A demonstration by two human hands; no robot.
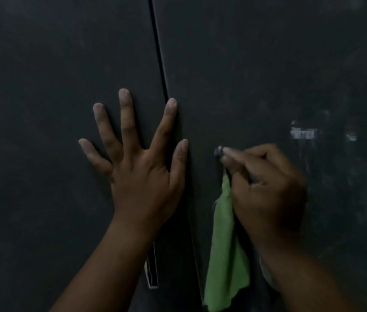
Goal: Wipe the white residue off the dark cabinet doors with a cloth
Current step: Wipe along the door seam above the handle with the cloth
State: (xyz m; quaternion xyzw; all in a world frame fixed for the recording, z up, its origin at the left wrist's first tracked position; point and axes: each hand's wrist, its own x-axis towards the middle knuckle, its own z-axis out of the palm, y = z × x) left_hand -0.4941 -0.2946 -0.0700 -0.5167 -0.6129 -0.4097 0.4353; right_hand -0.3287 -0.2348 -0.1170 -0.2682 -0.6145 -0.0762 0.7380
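Your left hand (142, 167) is lying flat on the dark doors with all its fingers spread wide and holding nothing. It is sitting right over the gap (157, 55) between the two doors, with most fingers on the left door (42, 109) and the first finger and thumb reaching onto the right door (256, 52). It looks like you are leaning on it to keep the doors from rocking while you are rubbing. Your right hand (265, 188) is curled up and holding the green cloth (227, 255), which is hanging down loose under your palm. Your fingertips (228, 152) are pinching or pressing on a small grey bit (218, 151) on the right door. It is blurry, so you cannot tell if it is a knob, a screw or a lump of dirt. It seems you are picking at a spot with your fingers, because most of the cloth is not touching that spot. The white residue (303, 132) is sitting just up and to the right of your right hand, with a smaller patch (351, 137) near it and faint streaks lower down. That is the part still waiting for the cloth. A pale metal handle slot (152, 273) is peeking out beside your left wrist.
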